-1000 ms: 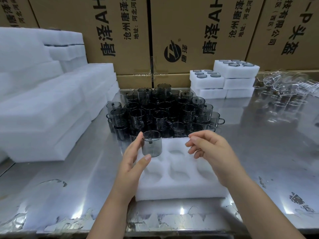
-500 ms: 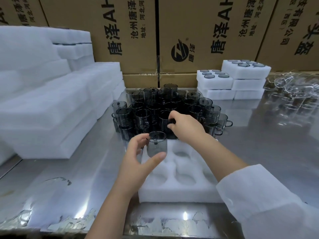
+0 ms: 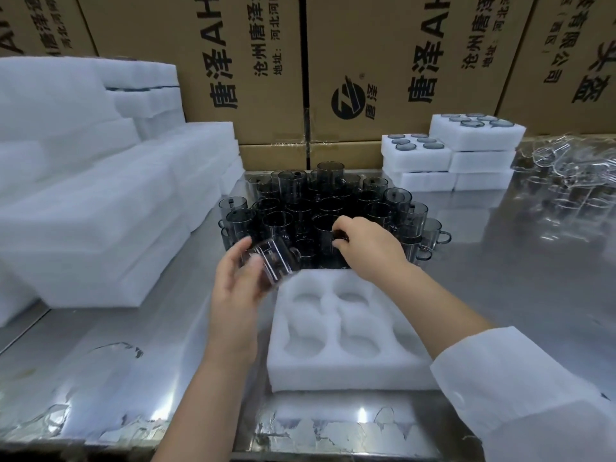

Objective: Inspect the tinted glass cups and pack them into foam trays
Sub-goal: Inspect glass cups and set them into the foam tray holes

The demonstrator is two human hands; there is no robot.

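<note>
My left hand (image 3: 237, 278) grips a tinted glass cup (image 3: 278, 261), tipped on its side, just above the far left corner of a white foam tray (image 3: 336, 371). The tray lies on the steel table in front of me, and every round pocket I can see in it holds nothing. My right hand (image 3: 366, 245) reaches over the tray's far edge into a crowd of several dark tinted cups (image 3: 300, 201) and pinches a second cup (image 3: 325, 228) at its handle.
Stacks of white foam sheets (image 3: 93, 201) fill the left side. Packed foam trays (image 3: 466, 151) are stacked at the back right, in front of cardboard boxes (image 3: 383, 61). Clear glass cups (image 3: 566, 175) lie at the far right. The steel table (image 3: 500, 261) is reflective.
My right hand moved from above the tray forward into the cup cluster and took hold of a cup. My left hand tipped its cup from upright onto its side.
</note>
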